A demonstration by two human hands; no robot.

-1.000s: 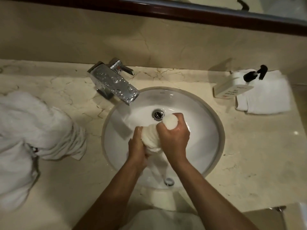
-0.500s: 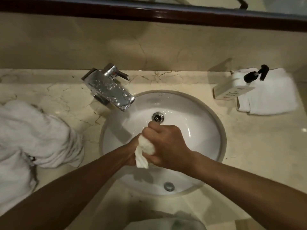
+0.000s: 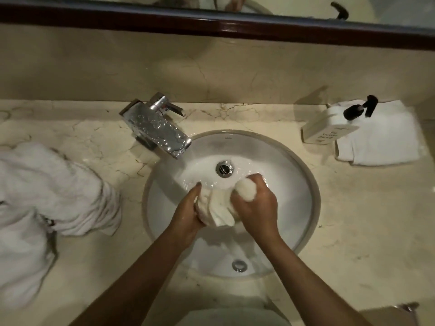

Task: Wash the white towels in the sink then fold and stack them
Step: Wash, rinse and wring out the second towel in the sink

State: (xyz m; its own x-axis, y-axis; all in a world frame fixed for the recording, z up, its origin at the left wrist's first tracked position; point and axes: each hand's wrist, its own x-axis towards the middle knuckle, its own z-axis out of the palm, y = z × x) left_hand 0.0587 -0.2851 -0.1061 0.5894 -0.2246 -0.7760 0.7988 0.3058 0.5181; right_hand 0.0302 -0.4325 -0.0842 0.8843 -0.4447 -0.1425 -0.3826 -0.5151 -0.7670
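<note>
A small wet white towel (image 3: 217,208) is bunched up over the round white sink (image 3: 303,184). My left hand (image 3: 188,212) grips its left end. My right hand (image 3: 256,205) grips its right end, and a rounded lump of cloth sticks out past the thumb. Both hands are inside the basin, just in front of the drain (image 3: 224,168). A heap of loose white towels (image 3: 47,196) lies on the counter at the left. One folded white towel (image 3: 386,140) lies at the back right.
The chrome faucet (image 3: 157,128) juts over the basin's back left rim, covered in water drops. A white soap dispenser (image 3: 329,128) with a black pump stands next to the folded towel. The marble counter (image 3: 353,220) surrounds the sink; a mirror frame (image 3: 211,27) runs above.
My hands have twisted the towel: half a second ago the right hand was wrapped over it with arms crossed wide; now both hands sit side by side, towel stretched between them.
</note>
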